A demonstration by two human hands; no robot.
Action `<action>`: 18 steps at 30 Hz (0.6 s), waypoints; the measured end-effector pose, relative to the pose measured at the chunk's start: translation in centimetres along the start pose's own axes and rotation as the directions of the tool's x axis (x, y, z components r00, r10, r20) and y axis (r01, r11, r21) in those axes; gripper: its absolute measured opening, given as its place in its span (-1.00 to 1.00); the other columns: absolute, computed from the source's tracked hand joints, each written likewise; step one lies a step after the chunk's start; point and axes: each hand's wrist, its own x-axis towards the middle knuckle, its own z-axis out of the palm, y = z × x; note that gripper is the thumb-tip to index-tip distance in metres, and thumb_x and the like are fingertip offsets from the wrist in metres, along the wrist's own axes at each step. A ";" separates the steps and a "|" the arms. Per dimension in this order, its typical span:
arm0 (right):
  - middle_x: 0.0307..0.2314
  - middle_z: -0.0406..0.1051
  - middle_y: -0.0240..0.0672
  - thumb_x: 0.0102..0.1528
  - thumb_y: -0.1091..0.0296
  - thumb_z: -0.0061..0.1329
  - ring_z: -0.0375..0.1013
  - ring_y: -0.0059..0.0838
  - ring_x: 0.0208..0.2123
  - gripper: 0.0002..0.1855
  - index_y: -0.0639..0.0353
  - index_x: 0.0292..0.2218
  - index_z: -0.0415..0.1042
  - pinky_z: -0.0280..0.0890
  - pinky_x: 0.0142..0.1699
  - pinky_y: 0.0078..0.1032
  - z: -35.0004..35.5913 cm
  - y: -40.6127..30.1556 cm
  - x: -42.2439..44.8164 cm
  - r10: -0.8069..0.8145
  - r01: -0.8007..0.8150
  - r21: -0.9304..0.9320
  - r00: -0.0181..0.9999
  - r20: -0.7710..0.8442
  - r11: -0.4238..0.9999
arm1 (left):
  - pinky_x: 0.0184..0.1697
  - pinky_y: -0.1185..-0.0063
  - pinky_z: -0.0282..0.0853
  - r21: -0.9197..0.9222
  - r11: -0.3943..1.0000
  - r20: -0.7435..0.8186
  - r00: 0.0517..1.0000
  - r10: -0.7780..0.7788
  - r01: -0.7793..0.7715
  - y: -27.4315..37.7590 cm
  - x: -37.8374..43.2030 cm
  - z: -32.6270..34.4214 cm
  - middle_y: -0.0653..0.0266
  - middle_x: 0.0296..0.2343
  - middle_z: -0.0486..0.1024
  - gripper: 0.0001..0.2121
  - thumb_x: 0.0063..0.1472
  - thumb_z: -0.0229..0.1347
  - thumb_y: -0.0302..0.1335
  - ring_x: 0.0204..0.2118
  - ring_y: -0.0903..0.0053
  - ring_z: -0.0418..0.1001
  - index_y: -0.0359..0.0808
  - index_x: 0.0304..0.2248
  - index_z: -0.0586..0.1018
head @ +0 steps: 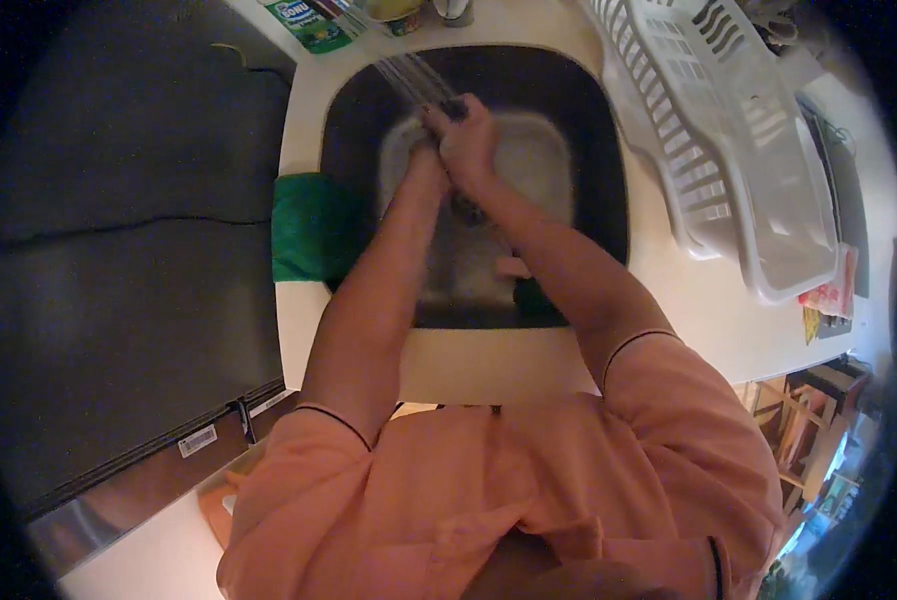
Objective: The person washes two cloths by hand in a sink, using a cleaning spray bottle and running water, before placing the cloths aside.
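Note:
Over the dark-rimmed kitchen sink (598,150), my right hand (471,146) is closed around the dark end of a shiny faucet spout (418,79) that reaches in from the upper left. My left hand (429,150) is beside it, touching or almost touching it, below the spout; its fingers are partly hidden and blurred. A green cloth (306,229) hangs over the left rim of the sink. Near the right forearm, a small pinkish thing (512,267) and a dark green thing (532,296) lie in the basin, partly hidden by the arm. The drain (467,210) shows between the forearms.
A white plastic dish rack (726,165) stands on the counter at right, with a red and clear packet (838,285) beyond it. Behind the sink are a green detergent pouch (309,26) and a tub (396,15). A dark surface with a cable (170,219) lies left.

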 end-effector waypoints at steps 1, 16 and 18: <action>-0.59 0.36 -0.04 -0.22 0.19 0.06 0.39 -0.29 -0.52 -0.62 0.31 -0.40 0.37 0.25 -0.34 -0.44 -0.6 0.8 0.9 0.087 -0.088 -0.048 0.996 -0.020 0.995 | -0.24 0.48 0.26 -0.031 0.986 0.005 0.986 -0.165 0.165 -0.5 0.5 0.7 0.22 -0.35 0.37 -0.67 0.12 -0.20 -0.22 -0.34 0.42 0.33 -0.27 -0.23 0.36; -0.44 0.36 -0.04 -0.15 -0.14 -0.11 0.37 -0.20 -0.39 -0.39 0.36 -0.37 0.35 0.24 -0.25 -0.39 -3.6 4.1 3.1 0.134 -0.131 -0.032 0.934 0.332 0.991 | -0.33 0.46 0.33 0.413 0.905 -0.070 0.994 -0.082 0.104 7.0 -5.5 6.1 0.21 -0.42 0.43 -0.74 0.06 -0.05 -0.31 -0.42 0.42 0.40 -0.33 -0.33 0.42; -0.43 0.37 -0.10 -0.15 -0.16 -0.11 0.37 -0.28 -0.41 -0.37 0.37 -0.37 0.35 0.24 -0.26 -0.43 -4.0 3.8 3.3 0.134 -0.212 0.084 0.830 0.541 0.974 | -0.31 0.43 0.33 0.280 0.955 -0.039 0.995 -0.095 0.102 8.5 -5.2 4.0 0.19 -0.43 0.43 -0.75 0.03 -0.01 -0.33 -0.42 0.38 0.41 -0.34 -0.34 0.43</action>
